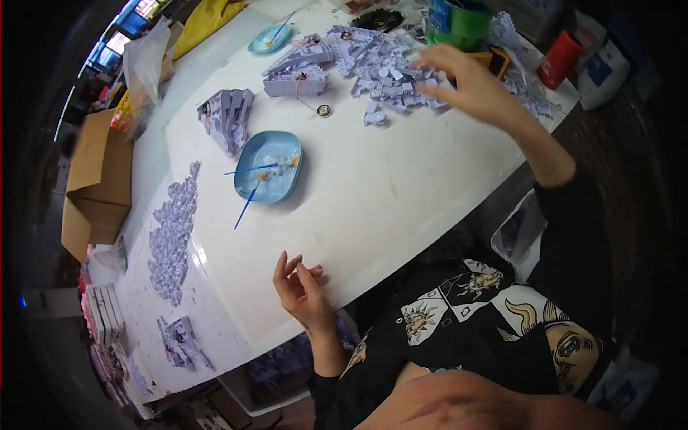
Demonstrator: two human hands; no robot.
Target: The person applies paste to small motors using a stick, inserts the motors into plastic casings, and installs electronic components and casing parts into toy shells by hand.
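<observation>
My right hand (466, 82) reaches over the far right of the white table, its fingers spread apart and nothing visible in them. Beneath and beside it spreads a loose pile of small pale lavender plastic parts (383, 75). Close to the table's front edge hovers my left hand (302, 290), fingers loosely bent and apart, with no object showing in it. Farther back, a blue dish (287, 183) contains clear liquid or gel, whitish bits and two blue sticks with yellowish tips. Larger lavender assemblies with thin wires (295, 79) stand left of the pile, and a small round dark piece (324, 110) lies before them.
Another lavender assembly (228, 118) stands behind the dish. A long heap of small parts (172, 240) lies at left, near a cardboard box (100, 183). A second blue dish (270, 39), a green container (459, 27) and a red bottle (559, 60) stand at the back.
</observation>
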